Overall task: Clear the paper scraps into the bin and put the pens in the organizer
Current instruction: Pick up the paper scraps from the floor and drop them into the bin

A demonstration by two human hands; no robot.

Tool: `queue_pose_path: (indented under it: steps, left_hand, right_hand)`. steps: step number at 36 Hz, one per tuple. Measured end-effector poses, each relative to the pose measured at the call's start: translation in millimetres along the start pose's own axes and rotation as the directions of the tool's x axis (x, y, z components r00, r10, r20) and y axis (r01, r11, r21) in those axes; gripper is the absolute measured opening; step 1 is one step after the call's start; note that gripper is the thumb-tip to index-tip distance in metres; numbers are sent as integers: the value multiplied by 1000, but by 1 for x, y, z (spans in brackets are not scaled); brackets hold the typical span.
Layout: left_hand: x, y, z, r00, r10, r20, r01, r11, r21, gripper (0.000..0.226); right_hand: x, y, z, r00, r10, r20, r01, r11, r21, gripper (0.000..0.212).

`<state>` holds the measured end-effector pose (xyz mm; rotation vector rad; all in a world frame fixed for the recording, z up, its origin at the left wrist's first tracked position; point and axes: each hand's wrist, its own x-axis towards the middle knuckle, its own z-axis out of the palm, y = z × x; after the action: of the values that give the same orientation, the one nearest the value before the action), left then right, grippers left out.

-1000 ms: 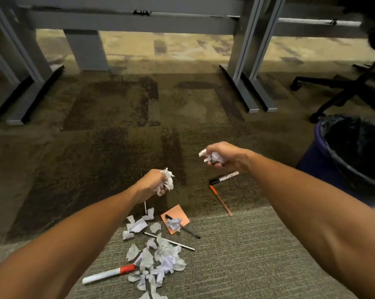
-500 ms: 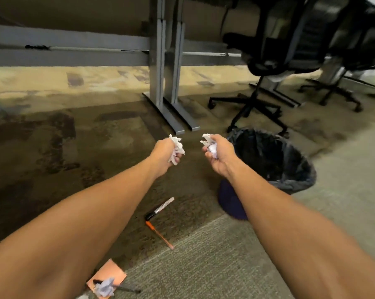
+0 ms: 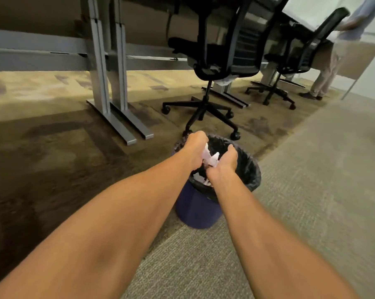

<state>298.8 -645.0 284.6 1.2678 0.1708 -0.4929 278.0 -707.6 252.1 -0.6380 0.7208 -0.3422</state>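
Both my hands hover over the mouth of the bin [image 3: 196, 210], a dark blue tub with a black liner [image 3: 252, 169]. My left hand [image 3: 194, 148] has curled fingers gripping white paper scraps [image 3: 206, 152]. Close beside it, my right hand [image 3: 224, 164] holds more crumpled scraps [image 3: 215, 157] against its palm, thumb raised. A few white scraps [image 3: 198, 176] lie inside the bin below my wrists. No pens, organizer or floor scrap pile are in view.
A black office chair [image 3: 223, 50] on wheels stands just behind the bin, and a second chair [image 3: 294, 61] farther right. Grey desk legs [image 3: 109, 78] rise at the left. A person [image 3: 333, 50] stands at the far right. Carpet surrounds the bin.
My view swung right from the scrap pile to the bin. Both hands carried their scraps forward and now sit together above the bin opening; the pens and pile left the view.
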Motion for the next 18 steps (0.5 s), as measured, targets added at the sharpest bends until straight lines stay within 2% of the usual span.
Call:
queue_pose_path:
  steps: [3, 5, 11, 14, 18]
  left_hand:
    - [-1, 0, 2, 999, 6, 43, -4, 999, -46, 43]
    - [-4, -1, -2, 996, 32, 86, -26, 997, -69, 49]
    - [-13, -2, -24, 973, 121, 199, -101, 989, -105, 51]
    - [-18, 2, -38, 967, 160, 201, -137, 983, -122, 44]
    - [-30, 11, -72, 964, 204, 172, -192, 978, -81, 39]
  right_hand:
    - [7, -1, -3, 996, 33, 88, -33, 999, -5, 87]
    - [7, -1, -3, 992, 41, 116, -39, 999, -12, 91]
    - [-3, 4, 2, 998, -47, 51, 51, 994, -91, 95]
    - [-7, 9, 5, 994, -68, 84, 79, 988, -133, 85]
    - [-23, 23, 15, 968, -145, 205, 194, 951, -243, 53]
